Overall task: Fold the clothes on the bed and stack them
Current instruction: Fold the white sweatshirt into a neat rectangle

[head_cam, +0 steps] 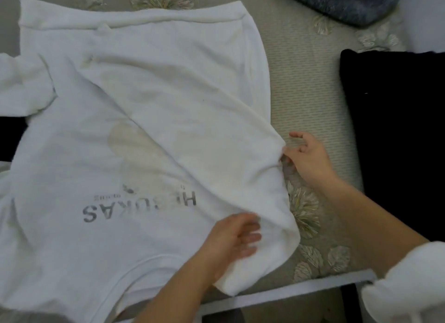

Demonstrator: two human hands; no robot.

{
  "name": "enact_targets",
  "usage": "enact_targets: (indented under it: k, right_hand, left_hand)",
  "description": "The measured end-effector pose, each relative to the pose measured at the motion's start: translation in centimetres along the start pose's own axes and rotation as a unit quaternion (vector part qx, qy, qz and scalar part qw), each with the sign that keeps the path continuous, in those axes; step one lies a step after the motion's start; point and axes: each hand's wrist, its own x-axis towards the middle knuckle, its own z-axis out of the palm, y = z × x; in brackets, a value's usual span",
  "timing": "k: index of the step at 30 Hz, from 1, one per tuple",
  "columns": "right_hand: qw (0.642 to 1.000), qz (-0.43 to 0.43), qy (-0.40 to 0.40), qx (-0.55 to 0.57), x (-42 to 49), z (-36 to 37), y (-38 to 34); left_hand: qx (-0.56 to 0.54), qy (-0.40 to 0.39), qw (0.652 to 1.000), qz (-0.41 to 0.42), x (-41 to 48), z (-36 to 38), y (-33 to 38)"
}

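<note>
Head view: the white sweatshirt lies spread on the bed, under the left hand and beside the right hand. The right hand pinches its folded side edge; the left hand rests on it, blurred, grip unclear. It seems soft, limp and light: better to hold it at the edges.

The leaf-patterned bed carries a spread white sweatshirt, a black garment and a grey knit.
</note>
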Motion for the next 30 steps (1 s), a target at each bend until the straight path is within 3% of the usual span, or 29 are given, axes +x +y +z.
enact_targets:
  k: [4,6,8,11,13,15,17,19,21,23,26,28,30]
  right_hand:
    - [0.995,-0.032,-0.094,-0.033,1.1,0.3,-0.7]
    - [0.987,-0.052,-0.115,-0.102,1.5,0.9,-1.4]
    - [0.977,-0.087,-0.064,-0.187,1.9,1.3,-1.8]
    - [0.959,-0.127,0.03,-0.252,0.9,1.7,-1.7]
    - [0.94,-0.189,0.028,-0.284,-1.3,2.4,-1.1]
    - [0.887,-0.255,-0.034,-0.383,-4.1,3.1,0.3]
    - [0.828,-0.284,-0.123,-0.468,-6.1,3.8,2.7]
    - [0.813,-0.274,-0.146,-0.492,-7.0,4.1,4.6]
    - [0.828,-0.253,-0.122,-0.486,-7.4,5.0,4.7]
    - [0.841,-0.256,-0.088,-0.469,-8.0,6.7,3.3]
    - [0.858,-0.292,-0.076,-0.416,-9.3,10.5,0.4]
    - [0.852,-0.32,-0.101,-0.403,-10.7,13.9,-1.7]
    - [0.831,-0.367,-0.13,-0.398,-12.3,17.6,-3.7]
  left_hand:
    - [0.183,-0.033,0.979,0.08,0.9,4.6,-5.2]
    - [0.329,0.012,0.932,0.152,1.4,5.0,-6.2]
    - [0.502,0.018,0.836,0.221,1.4,4.7,-6.7]
    - [0.717,-0.012,0.653,0.244,1.1,4.3,-7.4]
    - [0.765,-0.013,0.606,0.217,0.6,4.7,-7.7]
    - [0.763,-0.018,0.608,0.218,0.2,4.8,-7.8]
    - [0.74,-0.035,0.632,0.225,-0.7,4.2,-7.5]
    - [0.679,-0.052,0.698,0.223,-2.0,2.5,-6.5]
    - [0.606,-0.022,0.757,0.243,-3.1,-0.5,-5.5]
    - [0.53,0.088,0.797,0.276,-4.6,-4.3,-4.3]
    - [0.382,0.277,0.817,0.33,-7.2,-10.6,-2.4]
    - [0.299,0.379,0.801,0.354,-9.0,-15.2,-1.4]
    - [0.236,0.487,0.758,0.365,-10.9,-19.4,-0.5]
